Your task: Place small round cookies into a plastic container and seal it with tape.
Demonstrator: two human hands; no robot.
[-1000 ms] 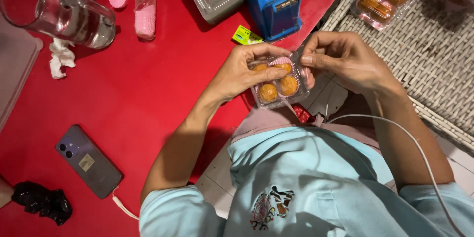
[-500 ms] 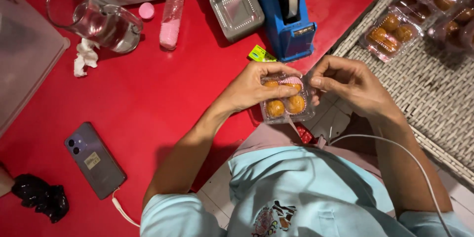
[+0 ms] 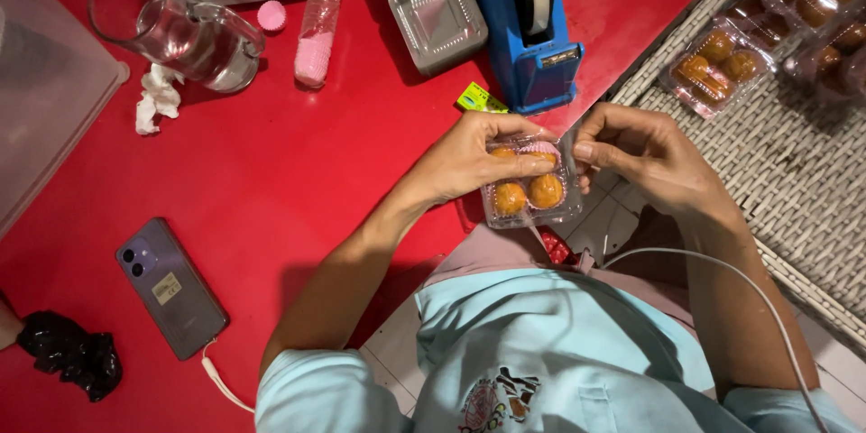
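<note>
Holding the clear clamshell box (image 3: 530,188) of small orange cakes over the red table (image 3: 298,189) edge, our left hand (image 3: 469,161) grips its left side while our right hand (image 3: 642,152) pinches its right rim.

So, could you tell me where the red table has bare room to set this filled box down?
Bare red table lies between the glass jug, the phone and the left hand. The far edge by the tape dispenser and empty clamshell is crowded.
</note>
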